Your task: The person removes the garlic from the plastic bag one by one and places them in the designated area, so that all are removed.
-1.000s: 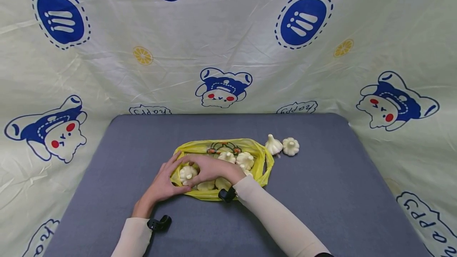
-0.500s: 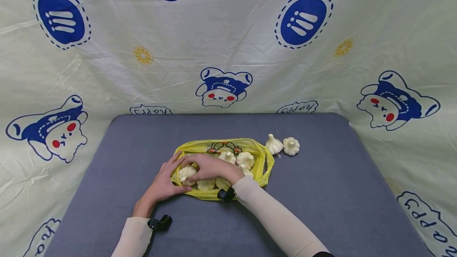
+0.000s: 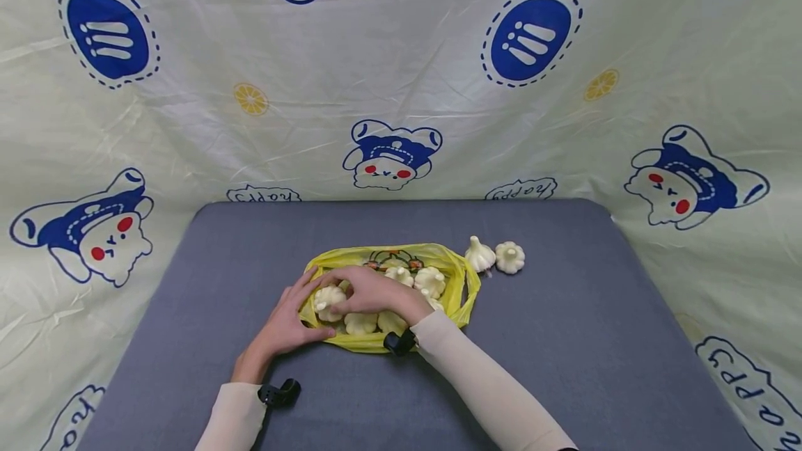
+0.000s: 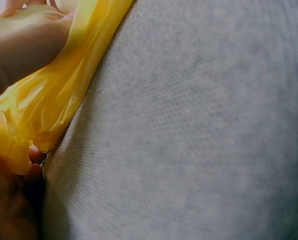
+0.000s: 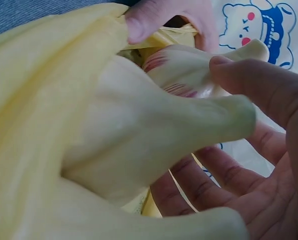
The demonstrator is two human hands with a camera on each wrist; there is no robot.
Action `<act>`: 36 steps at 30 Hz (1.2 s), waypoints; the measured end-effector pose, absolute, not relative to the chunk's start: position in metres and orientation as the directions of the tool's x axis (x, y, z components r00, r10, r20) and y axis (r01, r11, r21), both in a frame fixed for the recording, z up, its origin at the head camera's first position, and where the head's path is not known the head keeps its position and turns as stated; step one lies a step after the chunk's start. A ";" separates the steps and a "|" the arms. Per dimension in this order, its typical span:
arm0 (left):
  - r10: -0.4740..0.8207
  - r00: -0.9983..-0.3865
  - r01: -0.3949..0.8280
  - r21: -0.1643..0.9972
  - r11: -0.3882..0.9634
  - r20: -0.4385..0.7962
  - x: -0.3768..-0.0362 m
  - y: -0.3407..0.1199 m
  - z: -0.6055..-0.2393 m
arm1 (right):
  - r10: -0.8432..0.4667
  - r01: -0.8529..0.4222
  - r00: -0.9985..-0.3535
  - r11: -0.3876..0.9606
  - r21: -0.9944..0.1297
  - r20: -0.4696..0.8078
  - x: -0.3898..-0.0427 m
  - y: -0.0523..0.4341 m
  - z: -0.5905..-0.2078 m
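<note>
Grey counter (image 3: 595,339) stretches well beyond a single yellow bag (image 3: 360,344) toward three and nine o'clock. At least six garlic bulbs (image 3: 429,282) show inside; two loose bulbs (image 3: 480,256) lie at two o'clock. The left hand (image 3: 285,319) grips the bag's nine-o'clock rim; the right hand (image 3: 370,289), arched in from four o'clock, pinches a purple-striped bulb (image 5: 181,65).

The left hand (image 4: 26,50) holds the creased yellow plastic bag (image 4: 56,102) at left; the grey bench (image 4: 188,120) fills the right side.
</note>
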State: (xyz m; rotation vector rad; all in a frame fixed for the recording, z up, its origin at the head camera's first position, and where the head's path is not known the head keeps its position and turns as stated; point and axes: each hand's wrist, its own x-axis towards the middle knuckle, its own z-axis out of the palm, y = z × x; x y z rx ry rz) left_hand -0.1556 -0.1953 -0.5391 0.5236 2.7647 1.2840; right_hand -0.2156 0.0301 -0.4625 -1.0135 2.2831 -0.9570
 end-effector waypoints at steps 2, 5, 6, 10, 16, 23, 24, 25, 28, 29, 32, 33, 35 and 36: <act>0.322 -0.942 0.283 0.752 0.595 0.099 -0.156 -0.195 -0.539 | -0.767 -0.462 -0.631 0.490 -0.739 -0.114 -0.216 0.031 -0.462; 0.324 -0.941 0.282 0.754 0.593 0.097 -0.155 -0.195 -0.538 | -0.760 -0.468 -0.643 0.491 -0.735 -0.098 -0.216 0.033 -0.459; 0.323 -0.942 0.277 0.756 0.592 0.093 -0.155 -0.195 -0.538 | -0.758 -0.469 -0.646 0.489 -0.735 -0.093 -0.216 0.034 -0.458; 0.324 -0.942 0.277 0.757 0.592 0.091 -0.155 -0.195 -0.539 | -0.752 -0.445 -0.654 0.464 -0.766 -0.076 -0.215 0.037 -0.452; 0.322 -0.942 0.278 0.749 0.601 0.091 -0.156 -0.195 -0.539 | -0.727 -0.409 -0.685 0.437 -0.801 -0.047 -0.212 0.044 -0.444; 0.335 -0.935 0.306 0.738 0.601 0.115 -0.157 -0.195 -0.540 | -0.682 -0.379 -0.731 0.399 -0.835 0.006 -0.205 0.060 -0.434; 0.337 -0.934 0.309 0.737 0.601 0.116 -0.158 -0.195 -0.541 | -0.671 -0.376 -0.741 0.396 -0.838 0.015 -0.204 0.064 -0.433; 0.339 -0.934 0.310 0.736 0.601 0.116 -0.158 -0.195 -0.541 | -0.659 -0.370 -0.752 0.396 -0.840 0.021 -0.202 0.068 -0.431; 0.343 -0.932 0.315 0.729 0.608 0.117 -0.158 -0.195 -0.541 | -0.617 -0.343 -0.787 0.408 -0.846 0.022 -0.199 0.083 -0.429; 0.342 -0.933 0.315 0.726 0.611 0.117 -0.158 -0.195 -0.541 | -0.603 -0.333 -0.797 0.409 -0.850 0.022 -0.198 0.088 -0.429; 0.335 -0.935 0.308 0.728 0.612 0.113 -0.157 -0.196 -0.541 | -0.564 -0.308 -0.825 0.410 -0.858 0.026 -0.194 0.104 -0.428; 0.334 -0.936 0.307 0.728 0.614 0.112 -0.157 -0.196 -0.540 | -0.551 -0.301 -0.834 0.408 -0.862 0.030 -0.193 0.109 -0.427; 0.336 -0.935 0.307 0.725 0.616 0.111 -0.157 -0.195 -0.540 | -0.519 -0.286 -0.854 0.408 -0.867 0.037 -0.190 0.119 -0.426; 0.337 -0.935 0.308 0.726 0.615 0.111 -0.157 -0.195 -0.540 | -0.501 -0.276 -0.865 0.409 -0.870 0.039 -0.189 0.123 -0.425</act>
